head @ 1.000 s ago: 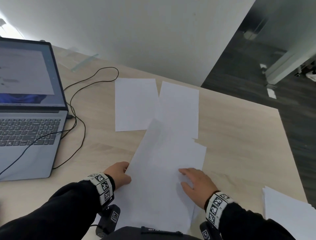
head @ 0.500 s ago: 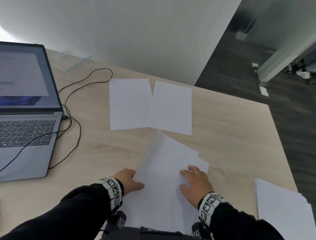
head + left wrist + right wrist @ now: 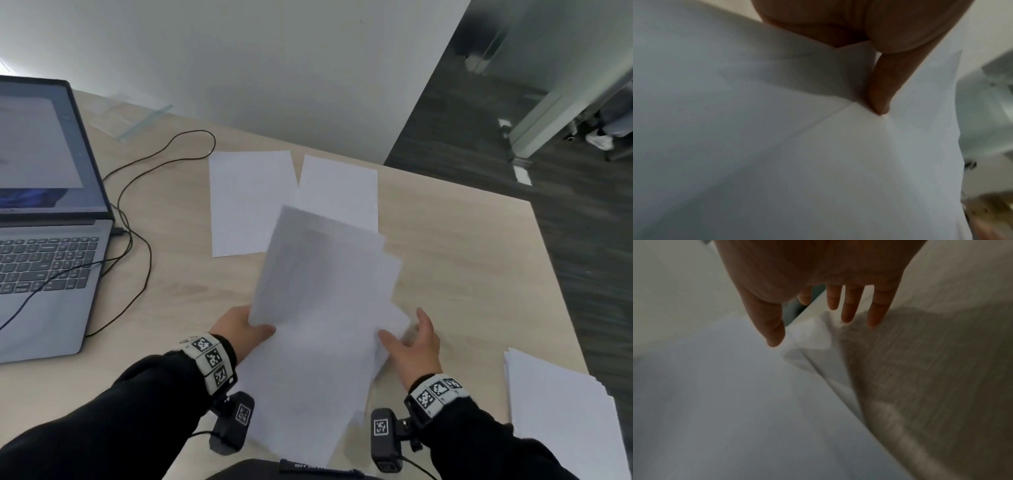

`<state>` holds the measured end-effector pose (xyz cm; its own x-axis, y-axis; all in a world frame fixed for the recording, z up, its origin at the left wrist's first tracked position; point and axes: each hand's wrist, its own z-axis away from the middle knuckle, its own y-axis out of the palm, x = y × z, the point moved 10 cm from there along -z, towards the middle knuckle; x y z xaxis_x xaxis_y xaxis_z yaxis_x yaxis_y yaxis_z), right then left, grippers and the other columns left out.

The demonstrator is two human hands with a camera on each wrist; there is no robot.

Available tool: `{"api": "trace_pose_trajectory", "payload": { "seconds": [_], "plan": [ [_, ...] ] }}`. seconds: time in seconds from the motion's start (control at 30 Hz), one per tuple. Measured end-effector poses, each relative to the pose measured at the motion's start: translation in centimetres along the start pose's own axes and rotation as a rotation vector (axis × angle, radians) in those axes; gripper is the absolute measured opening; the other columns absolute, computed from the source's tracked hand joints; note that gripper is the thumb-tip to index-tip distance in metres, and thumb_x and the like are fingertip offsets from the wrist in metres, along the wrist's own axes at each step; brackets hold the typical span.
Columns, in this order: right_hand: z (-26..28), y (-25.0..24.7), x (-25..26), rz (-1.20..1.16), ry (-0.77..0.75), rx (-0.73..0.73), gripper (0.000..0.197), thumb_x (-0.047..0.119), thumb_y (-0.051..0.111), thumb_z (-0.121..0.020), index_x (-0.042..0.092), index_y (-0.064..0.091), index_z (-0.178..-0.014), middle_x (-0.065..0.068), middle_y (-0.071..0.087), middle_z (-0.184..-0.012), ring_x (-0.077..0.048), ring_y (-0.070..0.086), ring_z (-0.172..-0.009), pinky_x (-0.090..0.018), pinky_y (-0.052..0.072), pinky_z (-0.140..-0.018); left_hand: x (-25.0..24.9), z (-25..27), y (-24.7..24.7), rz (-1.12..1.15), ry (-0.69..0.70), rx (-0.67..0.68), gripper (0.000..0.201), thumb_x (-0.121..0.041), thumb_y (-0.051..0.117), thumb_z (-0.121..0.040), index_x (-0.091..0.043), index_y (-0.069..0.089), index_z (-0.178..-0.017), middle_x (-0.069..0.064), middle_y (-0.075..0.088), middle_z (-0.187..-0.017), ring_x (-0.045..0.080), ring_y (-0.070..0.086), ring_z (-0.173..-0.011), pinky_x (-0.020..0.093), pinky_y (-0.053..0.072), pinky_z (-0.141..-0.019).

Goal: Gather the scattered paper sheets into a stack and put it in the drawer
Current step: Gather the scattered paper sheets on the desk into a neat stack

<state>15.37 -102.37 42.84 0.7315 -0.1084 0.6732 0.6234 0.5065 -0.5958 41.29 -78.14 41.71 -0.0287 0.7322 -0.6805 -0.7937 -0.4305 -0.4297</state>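
The gathered sheets (image 3: pixel 322 329) are plain white, loosely fanned and blurred, tilted up off the desk (image 3: pixel 462 274) well right of the laptop (image 3: pixel 48 222); the left hand (image 3: pixel 239 330) pinches their left edge with thumb on top, while the right hand (image 3: pixel 414 346) has fingers straight and spread at their right edge, clasping nothing. Two more white sheets (image 3: pixel 250 202) lie flat beyond them, right of the laptop and its black cable (image 3: pixel 137 240). The desk is pale wood against a white wall (image 3: pixel 274 68), with dark flooring (image 3: pixel 565 205) further right.

The loose bundle of white paper sheets (image 3: pixel 318 329) is motion-blurred — its count cannot be told. It hides the left hand's fingers; the grey open laptop (image 3: pixel 44 219) runs off the frame's left edge.
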Motion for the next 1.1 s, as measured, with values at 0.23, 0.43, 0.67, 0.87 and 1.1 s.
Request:
{"api": "trace_pose_trajectory", "payload": {
  "seconds": [0.23,0.43,0.67,0.87,1.1],
  "plan": [
    [0.4,2.8,0.8,-0.206,0.103,0.161,0.054,0.051,0.058,-0.089,0.026,0.046,-0.135,0.002,0.059,-0.124,-0.019,0.061,-0.107,-0.037,0.048,-0.091,0.5,-2.0,-4.1,0.467,-0.059,-0.240,0.021,-0.023,0.075,-0.085,-0.016,0.069,-0.104,0.002,0.073,-0.093,0.024,0.069,-0.087,0.037,0.054,-0.085],
    [-0.3,6.4,3.9,-0.485,0.168,0.395,0.038,0.029,0.072,-0.082,0.015,0.063,-0.116,-0.012,0.073,-0.109,-0.035,0.069,-0.100,-0.051,0.053,-0.092,-0.5,-3.6,-4.1,0.560,-0.057,-0.197,0.014,-0.022,0.078,-0.081,-0.018,0.071,-0.093,0.004,0.076,-0.096,0.029,0.072,-0.090,0.049,0.054,-0.092],
    [-5.7,4.9,5.7,-0.284,0.089,0.186,0.016,0.006,0.065,-0.084,0.012,0.069,-0.098,-0.005,0.075,-0.096,-0.028,0.069,-0.093,-0.047,0.052,-0.095,-5.7,-7.4,-3.3,0.268,0.131,-0.032,0.032,-0.029,0.073,-0.085,-0.022,0.065,-0.115,-0.003,0.071,-0.113,0.019,0.067,-0.104,0.045,0.049,-0.101],
    [-10.3,1.2,6.9,-0.255,0.152,-0.015,0.008,0.004,0.061,-0.088,0.003,0.062,-0.096,-0.011,0.069,-0.096,-0.021,0.061,-0.078,-0.024,0.045,-0.074,-6.2,-12.8,-8.0,-0.496,0.103,-0.219,0.078,-0.073,0.042,-0.085,-0.040,0.021,-0.152,-0.009,0.003,-0.165,0.021,0.002,-0.152,0.050,0.014,-0.121],
    [-14.3,-1.2,10.2,0.004,0.102,-0.116,0.015,0.003,0.056,-0.088,0.001,0.058,-0.103,-0.022,0.063,-0.102,-0.037,0.062,-0.096,-0.033,0.044,-0.078,-4.1,-14.9,-7.7,-0.761,0.019,-0.132,0.082,-0.064,0.043,-0.085,-0.044,0.001,-0.152,-0.008,-0.017,-0.163,0.026,-0.016,-0.150,0.052,0.003,-0.121]
  ]
}}
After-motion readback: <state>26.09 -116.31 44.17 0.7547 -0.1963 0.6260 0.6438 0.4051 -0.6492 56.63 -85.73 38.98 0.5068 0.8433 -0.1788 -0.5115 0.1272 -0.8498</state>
